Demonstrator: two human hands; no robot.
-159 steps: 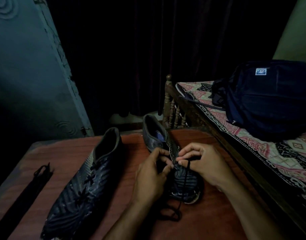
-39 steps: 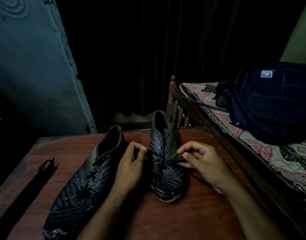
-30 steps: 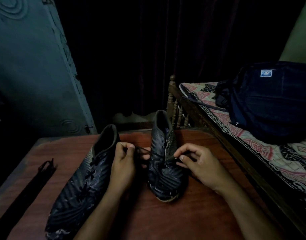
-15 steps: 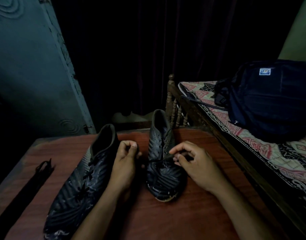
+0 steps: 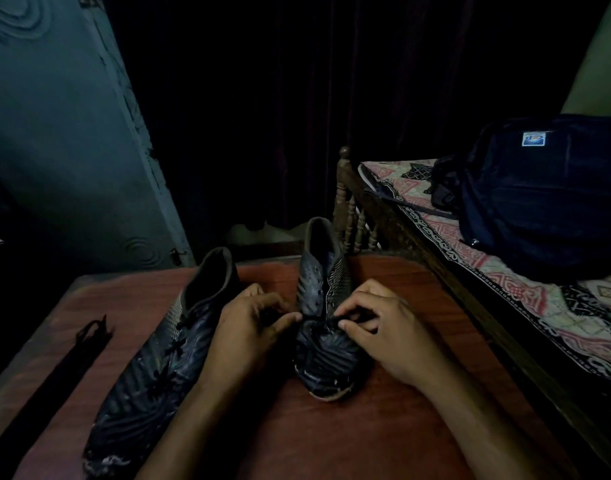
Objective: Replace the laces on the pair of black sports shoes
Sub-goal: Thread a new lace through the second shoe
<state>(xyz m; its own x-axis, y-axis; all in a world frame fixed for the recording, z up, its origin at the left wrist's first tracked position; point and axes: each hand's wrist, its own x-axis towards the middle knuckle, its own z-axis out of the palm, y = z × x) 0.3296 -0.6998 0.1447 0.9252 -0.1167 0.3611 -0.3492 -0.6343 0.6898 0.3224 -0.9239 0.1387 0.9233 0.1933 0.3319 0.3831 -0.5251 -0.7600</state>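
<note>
I am pinching the lace (image 5: pixel 326 322) in both my left hand (image 5: pixel 252 329) and right hand (image 5: pixel 378 327), each closing on it across the right shoe (image 5: pixel 326 344) between them, probably working it out of the lowest eyelets.

Backpack (image 5: pixel 546 199) patch: a small white-and-blue sewn label (image 5: pixel 534 139) sits near the top of the dark bag; it bears a logo whose letters are too blurred to read.
Shoes: no readable text or brand mark.
</note>
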